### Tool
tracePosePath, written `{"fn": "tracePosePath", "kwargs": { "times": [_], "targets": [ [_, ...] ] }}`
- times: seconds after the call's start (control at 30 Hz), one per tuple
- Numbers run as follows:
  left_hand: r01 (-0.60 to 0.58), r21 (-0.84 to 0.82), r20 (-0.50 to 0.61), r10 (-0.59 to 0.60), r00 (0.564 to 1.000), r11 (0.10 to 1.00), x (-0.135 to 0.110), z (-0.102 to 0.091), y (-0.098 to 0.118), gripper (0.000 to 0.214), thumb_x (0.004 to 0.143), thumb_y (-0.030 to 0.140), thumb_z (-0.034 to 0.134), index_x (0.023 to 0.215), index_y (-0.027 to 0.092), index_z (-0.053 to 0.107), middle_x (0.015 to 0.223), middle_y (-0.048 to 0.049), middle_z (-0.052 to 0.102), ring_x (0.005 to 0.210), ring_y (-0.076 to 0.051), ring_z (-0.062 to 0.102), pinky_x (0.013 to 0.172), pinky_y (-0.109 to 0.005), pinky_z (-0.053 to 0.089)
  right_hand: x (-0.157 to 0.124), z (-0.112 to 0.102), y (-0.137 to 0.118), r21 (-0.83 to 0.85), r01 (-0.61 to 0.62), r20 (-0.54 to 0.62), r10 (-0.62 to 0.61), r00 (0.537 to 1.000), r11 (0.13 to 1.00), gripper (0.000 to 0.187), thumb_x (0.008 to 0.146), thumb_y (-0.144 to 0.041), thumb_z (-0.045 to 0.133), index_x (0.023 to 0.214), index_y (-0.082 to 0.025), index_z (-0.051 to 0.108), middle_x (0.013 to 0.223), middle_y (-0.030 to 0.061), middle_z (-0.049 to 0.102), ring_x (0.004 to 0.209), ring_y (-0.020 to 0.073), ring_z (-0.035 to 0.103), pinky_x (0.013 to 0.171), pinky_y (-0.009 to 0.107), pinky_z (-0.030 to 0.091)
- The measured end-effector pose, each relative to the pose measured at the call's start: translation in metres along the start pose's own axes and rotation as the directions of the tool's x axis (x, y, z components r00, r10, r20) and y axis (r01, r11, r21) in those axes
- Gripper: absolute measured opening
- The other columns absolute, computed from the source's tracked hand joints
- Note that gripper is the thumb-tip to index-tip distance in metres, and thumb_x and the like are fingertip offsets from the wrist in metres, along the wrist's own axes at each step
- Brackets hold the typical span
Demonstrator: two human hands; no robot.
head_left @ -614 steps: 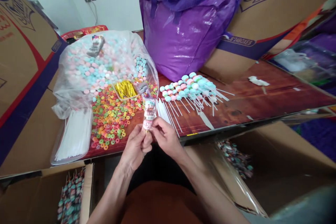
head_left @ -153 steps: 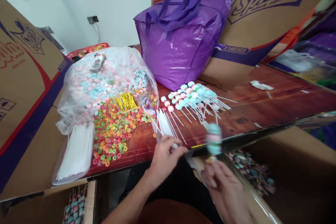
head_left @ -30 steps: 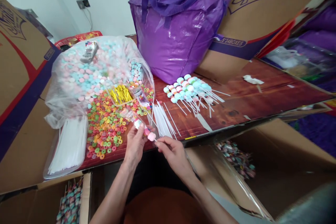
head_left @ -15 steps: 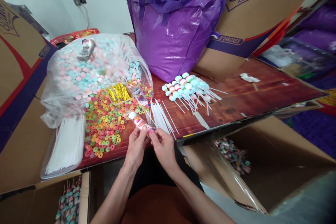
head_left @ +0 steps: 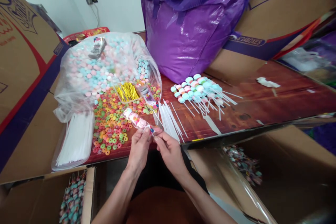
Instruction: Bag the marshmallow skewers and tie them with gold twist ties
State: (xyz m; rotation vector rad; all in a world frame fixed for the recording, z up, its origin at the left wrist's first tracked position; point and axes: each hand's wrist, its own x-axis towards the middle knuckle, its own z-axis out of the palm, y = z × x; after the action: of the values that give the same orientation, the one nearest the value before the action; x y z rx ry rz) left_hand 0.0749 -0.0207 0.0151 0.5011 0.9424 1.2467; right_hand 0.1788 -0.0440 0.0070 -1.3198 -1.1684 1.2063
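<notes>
Both hands meet at a wrapped marshmallow stick point(head_left: 135, 118), which lies tilted in a clear printed wrapper with its top toward the upper left. My left hand point(head_left: 140, 147) pinches the lower end of the wrapper between thumb and fingers. Beside it, my right hand point(head_left: 168, 148) grips the gathered wrapper and stick end, its fingertips partly hiding what they hold. Just beyond the hands lie loose white sticks point(head_left: 169, 120). Left of them spread many ring candies point(head_left: 111, 129), with a small tray of gold twist ties point(head_left: 127, 92) and a stack of printed wrappers point(head_left: 148, 97) behind.
Finished marshmallow sticks point(head_left: 196, 89) lie in a pile right of centre, before a purple bag point(head_left: 189, 35). A large plastic bag of marshmallows point(head_left: 99, 70) and a pack of white sticks point(head_left: 76, 138) stand left. Open cartons point(head_left: 90, 189) sit below the table edge.
The view has turned slightly left, so the scene sits farther right. My right hand's fingers have shifted at the wrapper's lower end, while both hands keep hold of the marshmallow stick.
</notes>
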Motion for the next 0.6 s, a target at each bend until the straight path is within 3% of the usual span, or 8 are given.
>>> {"fn": "tracePosePath", "kwargs": {
  "times": [0.1, 0.2, 0.27, 0.37, 0.43, 0.47, 0.53, 0.6],
  "targets": [
    [-0.026, 0.02, 0.013, 0.025, 1.0, 0.999, -0.001, -0.003, 0.005, 0.029, 0.077, 0.039, 0.078, 0.092, 0.014, 0.076, 0.096, -0.0116, 0.075, 0.095, -0.025, 0.069, 0.087, -0.036, 0.052, 0.005, 0.006, -0.002, 0.01, -0.025, 0.02, 0.025, 0.999, 1.0, 0.033, 0.095, -0.048, 0.047, 0.08, -0.021, 0.058, 0.062, -0.0027, 0.049, 0.053, 0.012, 0.046, 0.051, 0.023, 0.041],
    [-0.097, 0.054, 0.013, 0.097, 0.995, 0.994, -0.002, -0.01, 0.008, 0.028, 0.083, 0.037, 0.072, 0.104, 0.017, 0.075, 0.108, -0.0103, 0.073, 0.102, -0.024, 0.066, 0.094, -0.036, 0.05, 0.015, 0.02, -0.005, 0.132, -0.041, 0.023, 0.038, 0.999, 0.99, 0.035, 0.094, -0.054, 0.049, 0.09, -0.021, 0.059, 0.072, -0.0008, 0.055, 0.058, 0.0126, 0.05, 0.054, 0.023, 0.044],
    [-0.135, 0.057, 0.042, 0.133, 0.99, 0.989, -0.004, -0.016, 0.013, 0.03, 0.086, 0.035, 0.069, 0.112, 0.02, 0.073, 0.114, -0.0097, 0.071, 0.108, -0.023, 0.064, 0.098, -0.036, 0.048, 0.022, 0.034, -0.008, 0.241, -0.109, 0.076, 0.093, 0.993, 0.964, 0.037, 0.09, -0.058, 0.053, 0.084, -0.021, 0.057, 0.067, -0.0019, 0.053, 0.054, 0.0118, 0.047, 0.051, 0.023, 0.042],
    [-0.155, 0.005, 0.09, 0.154, 0.984, 0.988, -0.007, -0.028, 0.029, 0.027, 0.087, 0.032, 0.068, 0.112, 0.021, 0.072, 0.106, -0.0096, 0.07, 0.104, -0.023, 0.063, 0.093, -0.035, 0.05, 0.03, 0.049, -0.015, 0.314, -0.299, 0.231, 0.233, 0.944, 0.901, 0.044, 0.088, -0.061, 0.054, 0.07, -0.021, 0.051, 0.053, -0.0069, 0.041, 0.04, 0.007, 0.028, 0.039, 0.02, 0.024],
    [-0.181, -0.043, 0.064, 0.184, 0.981, 0.982, -0.008, -0.037, 0.041, 0.021, 0.085, 0.031, 0.071, 0.103, 0.021, 0.074, 0.089, -0.0068, 0.068, 0.091, -0.021, 0.063, 0.082, -0.034, 0.053, 0.037, 0.051, -0.024, 0.193, -0.306, 0.416, 0.205, 0.886, 0.932, 0.044, 0.091, -0.056, 0.051, 0.067, -0.019, 0.053, 0.051, -0.0061, 0.044, 0.039, 0.0062, 0.028, 0.039, 0.02, 0.02],
    [-0.217, -0.068, 0.03, 0.219, 0.975, 0.974, -0.008, -0.041, 0.047, 0.019, 0.083, 0.031, 0.073, 0.099, 0.021, 0.074, 0.08, -0.0046, 0.064, 0.084, -0.02, 0.061, 0.077, -0.032, 0.053, 0.043, 0.049, -0.03, 0.083, -0.222, 0.495, 0.153, 0.855, 0.971, 0.041, 0.093, -0.048, 0.051, 0.066, -0.019, 0.055, 0.051, -0.0047, 0.048, 0.04, 0.0068, 0.033, 0.041, 0.02, 0.024],
    [-0.306, -0.099, -0.065, 0.301, 0.951, 0.947, -0.006, -0.047, 0.055, 0.019, 0.081, 0.031, 0.075, 0.096, 0.02, 0.073, 0.068, -0.0003, 0.053, 0.072, -0.015, 0.054, 0.07, -0.028, 0.051, 0.06, 0.046, -0.045, -0.171, 0.099, 0.563, 0.015, 0.827, 0.98, 0.032, 0.092, -0.03, 0.053, 0.063, -0.018, 0.059, 0.051, -0.0025, 0.053, 0.046, 0.0092, 0.044, 0.048, 0.021, 0.031],
    [-0.357, -0.095, -0.167, 0.339, 0.926, 0.929, -0.003, -0.051, 0.059, 0.022, 0.081, 0.032, 0.075, 0.098, 0.018, 0.072, 0.065, 0.0025, 0.045, 0.063, -0.011, 0.045, 0.063, -0.023, 0.046, 0.087, 0.046, -0.061, -0.423, 0.383, 0.49, -0.149, 0.859, 0.821, 0.025, 0.088, -0.016, 0.054, 0.064, -0.019, 0.062, 0.058, -0.001, 0.059, 0.055, 0.012, 0.051, 0.057, 0.023, 0.034]
  ]
}}
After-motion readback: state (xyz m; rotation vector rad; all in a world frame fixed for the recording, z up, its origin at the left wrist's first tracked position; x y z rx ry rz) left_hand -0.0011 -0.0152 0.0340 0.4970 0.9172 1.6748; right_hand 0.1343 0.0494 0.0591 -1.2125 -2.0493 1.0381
